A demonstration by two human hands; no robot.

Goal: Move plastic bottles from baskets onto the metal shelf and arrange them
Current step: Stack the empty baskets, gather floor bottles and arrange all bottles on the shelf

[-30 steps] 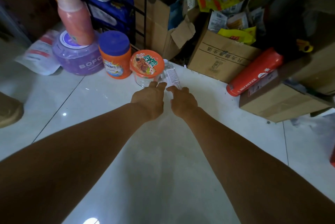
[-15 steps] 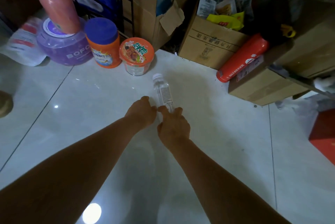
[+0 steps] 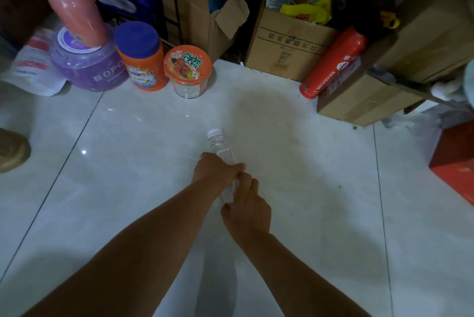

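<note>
Holding a small clear plastic bottle [image 3: 219,146] in both hands, a person looks down at a glossy white tiled floor [image 3: 320,188]. The left hand [image 3: 215,170] wraps its grip round the bottle's middle. The right hand [image 3: 247,210] grips the lower end, and the white cap points away. The bottle seems lifted just clear of the floor, well apart from the clutter behind.

This looks like the carrying step. Next, it likely needs raising and standing upright on the black wire shelf [image 3: 172,9] at back left.

Along the back stand a purple tub [image 3: 87,70], orange jar [image 3: 142,65], noodle cup [image 3: 188,70], cardboard boxes [image 3: 287,45] and a red tube [image 3: 333,65]. The room is dim.
</note>
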